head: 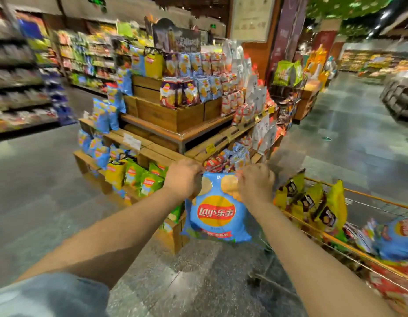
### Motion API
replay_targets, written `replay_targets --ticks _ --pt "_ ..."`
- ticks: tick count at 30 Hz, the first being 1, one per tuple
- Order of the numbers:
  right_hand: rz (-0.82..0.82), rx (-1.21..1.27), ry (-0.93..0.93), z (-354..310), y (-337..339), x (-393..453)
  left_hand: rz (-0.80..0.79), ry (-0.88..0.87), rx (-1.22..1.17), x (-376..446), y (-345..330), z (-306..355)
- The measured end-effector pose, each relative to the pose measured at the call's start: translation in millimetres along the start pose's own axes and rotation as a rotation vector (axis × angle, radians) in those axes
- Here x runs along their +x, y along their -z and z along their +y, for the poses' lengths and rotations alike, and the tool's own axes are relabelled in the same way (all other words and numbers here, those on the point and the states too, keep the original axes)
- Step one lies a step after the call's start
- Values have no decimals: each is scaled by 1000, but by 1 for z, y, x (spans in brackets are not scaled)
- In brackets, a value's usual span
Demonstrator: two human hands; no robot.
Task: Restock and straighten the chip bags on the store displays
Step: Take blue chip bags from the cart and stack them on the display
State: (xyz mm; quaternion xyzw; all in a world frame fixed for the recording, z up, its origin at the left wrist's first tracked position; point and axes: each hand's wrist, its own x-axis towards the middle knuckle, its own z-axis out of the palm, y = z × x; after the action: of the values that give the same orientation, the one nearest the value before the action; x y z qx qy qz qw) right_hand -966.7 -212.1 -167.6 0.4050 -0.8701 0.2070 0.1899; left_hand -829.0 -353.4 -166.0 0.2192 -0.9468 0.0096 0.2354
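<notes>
Gripping blue chip bag (218,211) top edge, both hands, open floor (45,191) left

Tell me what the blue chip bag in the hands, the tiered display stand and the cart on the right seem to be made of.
Blue chip bag: glossy plastic film, judging by its sheen and creases.
Tiered display stand: brown wood with visible grain, seemingly matte.
Cart: thin wire mesh, probably metal, with an orange rim.

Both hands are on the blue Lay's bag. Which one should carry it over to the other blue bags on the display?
Left, probably. The left hand already grips the blue Lay's bag at its top corner, and the blue bags on the display stand on that side. The right hand is nearer the cart.
</notes>
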Motion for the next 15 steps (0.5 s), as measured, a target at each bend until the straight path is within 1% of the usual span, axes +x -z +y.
replay_targets --ticks 2,4,5,8,12,15 --pt "-62 -8 49 -32 -11 6 -7 46 32 -17 3 -31" --pt "-87 89 126 -64 -26 12 -29 101 66 -33 8 -64" --pt "-73 109 165 -80 -35 13 -36 121 79 -39 9 -82" --pt "-128 50 210 -138 -53 14 -75 212 123 -56 21 -137" --pt "-149 89 278 -215 -77 25 -75 265 193 -80 44 -209" --pt "-152 185 326 -269 -106 35 -49 294 204 -94 58 -264"
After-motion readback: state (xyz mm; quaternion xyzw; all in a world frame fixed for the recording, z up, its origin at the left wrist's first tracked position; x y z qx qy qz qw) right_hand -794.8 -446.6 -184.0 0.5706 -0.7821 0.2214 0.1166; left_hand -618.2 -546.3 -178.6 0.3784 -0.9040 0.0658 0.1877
